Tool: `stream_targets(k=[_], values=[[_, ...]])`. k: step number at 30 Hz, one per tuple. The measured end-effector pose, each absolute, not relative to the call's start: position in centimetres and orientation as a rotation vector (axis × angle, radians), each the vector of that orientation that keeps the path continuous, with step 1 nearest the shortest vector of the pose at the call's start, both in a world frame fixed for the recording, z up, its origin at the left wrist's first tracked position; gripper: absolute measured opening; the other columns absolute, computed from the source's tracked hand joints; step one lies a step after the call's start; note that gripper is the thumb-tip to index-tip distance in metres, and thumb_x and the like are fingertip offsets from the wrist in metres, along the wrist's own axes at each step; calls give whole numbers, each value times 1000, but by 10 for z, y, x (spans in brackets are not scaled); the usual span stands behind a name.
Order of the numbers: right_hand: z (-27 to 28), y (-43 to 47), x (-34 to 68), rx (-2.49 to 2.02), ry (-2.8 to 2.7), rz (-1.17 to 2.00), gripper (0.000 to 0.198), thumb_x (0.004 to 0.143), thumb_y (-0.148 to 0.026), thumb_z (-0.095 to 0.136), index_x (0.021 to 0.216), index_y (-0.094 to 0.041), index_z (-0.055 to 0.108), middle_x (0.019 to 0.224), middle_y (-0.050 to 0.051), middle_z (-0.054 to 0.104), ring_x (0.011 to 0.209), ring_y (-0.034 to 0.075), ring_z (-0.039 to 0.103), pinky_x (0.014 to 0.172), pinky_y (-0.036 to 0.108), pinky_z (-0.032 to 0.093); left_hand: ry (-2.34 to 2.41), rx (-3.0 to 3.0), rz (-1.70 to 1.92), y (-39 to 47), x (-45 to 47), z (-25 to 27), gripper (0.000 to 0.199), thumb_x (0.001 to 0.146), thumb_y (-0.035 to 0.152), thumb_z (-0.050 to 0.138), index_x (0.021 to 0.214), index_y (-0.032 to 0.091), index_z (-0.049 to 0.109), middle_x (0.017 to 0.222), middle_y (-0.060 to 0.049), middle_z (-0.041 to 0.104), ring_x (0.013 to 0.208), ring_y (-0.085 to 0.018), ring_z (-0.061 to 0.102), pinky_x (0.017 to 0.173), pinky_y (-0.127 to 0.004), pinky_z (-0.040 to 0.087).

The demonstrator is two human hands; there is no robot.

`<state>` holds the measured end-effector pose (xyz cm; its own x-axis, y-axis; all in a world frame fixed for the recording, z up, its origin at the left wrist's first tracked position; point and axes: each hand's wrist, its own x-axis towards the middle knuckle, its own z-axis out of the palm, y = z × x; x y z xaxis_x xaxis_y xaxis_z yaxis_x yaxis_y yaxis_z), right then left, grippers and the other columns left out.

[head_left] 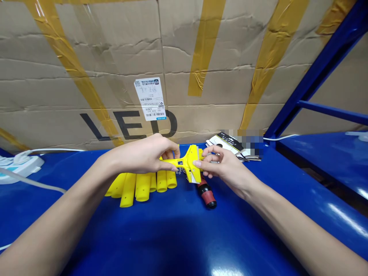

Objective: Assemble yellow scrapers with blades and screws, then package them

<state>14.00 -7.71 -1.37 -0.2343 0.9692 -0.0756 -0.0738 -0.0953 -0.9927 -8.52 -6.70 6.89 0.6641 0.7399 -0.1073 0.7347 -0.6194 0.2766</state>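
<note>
A yellow scraper [188, 163] with a wide head and a pale blade edge is held above the blue table. My left hand [153, 155] is closed round its handle on the left. On the other side, my right hand [220, 163] pinches the scraper's head, thumb on top near the blade edge. Several yellow plastic tubes [142, 187] lie under and beside my left hand. Below the scraper head rests a red and black screwdriver handle [207, 194], its upper end hidden. Small metal rings or nuts [179, 171] show partly under the scraper.
A large taped cardboard box [178, 50] stands upright behind the blue table [172, 237]. Printed cards [230, 143] are stacked at the back right. A white power strip [24, 168] with cables sits at the left, and a blue metal frame [313, 73] rises at the right.
</note>
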Motion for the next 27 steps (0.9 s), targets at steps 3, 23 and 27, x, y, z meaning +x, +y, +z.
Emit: stream_targets(k=[3,23,27], values=[[-13,-79,139,-1113,-1264,1535,54,64,-21,89,109,-19,62,68,-1,74,56,10,64,54,19,51,1190,2607,25,-69,-84,69,18,88,35,69,92,17,68,87,-1,72,72,-14,62,62,-23,42],[-12,-78,139,-1028,-1206,1628,52,57,-26,94,97,-17,63,63,-2,73,54,9,65,57,20,49,906,2763,189,-68,-83,65,28,94,25,63,121,25,70,109,-1,77,91,-15,71,77,-24,47],[-15,-76,140,-1024,-1237,1620,55,57,-27,94,99,-18,61,62,-3,72,54,9,63,58,20,49,821,2786,186,-67,-82,64,32,94,23,62,124,25,71,114,-1,77,90,-15,71,77,-23,46]])
